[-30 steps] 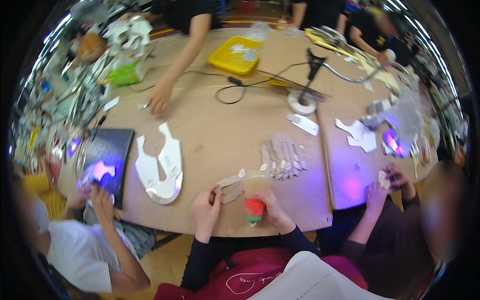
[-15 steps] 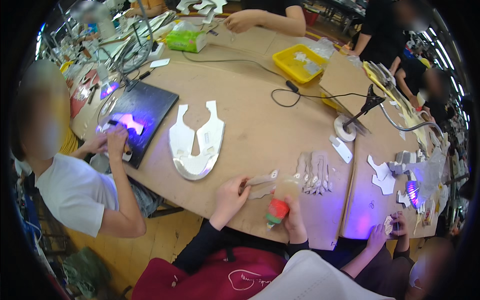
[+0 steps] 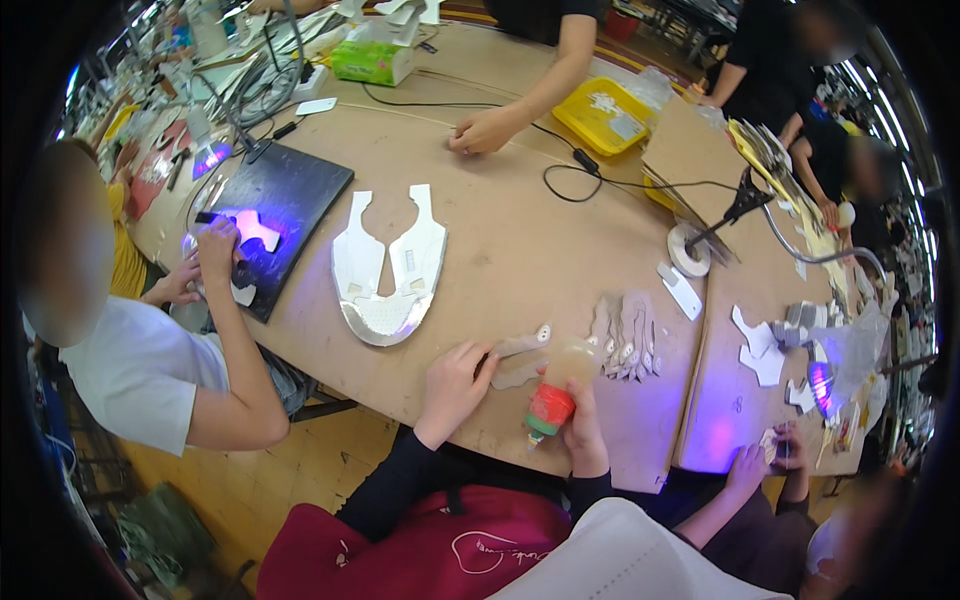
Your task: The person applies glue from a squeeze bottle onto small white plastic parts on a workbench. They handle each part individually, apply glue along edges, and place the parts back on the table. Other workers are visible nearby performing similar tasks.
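This is a workshop where people make things by hand. Many people sit around a big wooden desk (image 3: 520, 250) covered with white cut-out shapes (image 3: 385, 270), small purple lamps (image 3: 822, 380), cables (image 3: 600, 175) and a yellow tray (image 3: 605, 115).

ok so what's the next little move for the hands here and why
Probably tip the glue bottle toward the small grey cut piece. The right hand holds the bottle with its red nozzle end pointing down, off the piece near the table edge, while the left hand rests fingertips on that piece, pinning it flat.
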Tool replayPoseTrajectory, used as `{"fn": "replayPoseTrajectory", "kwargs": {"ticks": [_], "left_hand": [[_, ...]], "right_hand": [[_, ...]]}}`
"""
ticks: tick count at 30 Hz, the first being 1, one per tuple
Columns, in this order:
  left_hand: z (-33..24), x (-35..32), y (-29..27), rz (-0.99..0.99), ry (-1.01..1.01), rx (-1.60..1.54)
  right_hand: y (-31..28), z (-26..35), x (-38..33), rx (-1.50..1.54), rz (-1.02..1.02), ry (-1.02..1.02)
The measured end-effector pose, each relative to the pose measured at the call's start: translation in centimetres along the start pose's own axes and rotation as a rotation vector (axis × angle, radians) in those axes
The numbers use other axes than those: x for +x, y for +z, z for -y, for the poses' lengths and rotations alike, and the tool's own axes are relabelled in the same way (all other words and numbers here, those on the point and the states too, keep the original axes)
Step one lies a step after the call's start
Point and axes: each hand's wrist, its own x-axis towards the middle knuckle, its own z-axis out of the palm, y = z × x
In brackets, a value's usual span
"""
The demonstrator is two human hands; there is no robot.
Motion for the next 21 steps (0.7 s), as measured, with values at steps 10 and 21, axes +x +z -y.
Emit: {"fn": "replayPoseTrajectory", "kwargs": {"ticks": [10,21], "left_hand": [[-0.59,0.30,-0.49,0.023,-0.026,-0.035],[0.03,-0.19,-0.41,0.027,-0.004,-0.033]], "right_hand": [[0.36,0.06,0.15,0.025,0.005,-0.024],[0.49,0.20,-0.17,0.027,0.038,-0.052]]}}
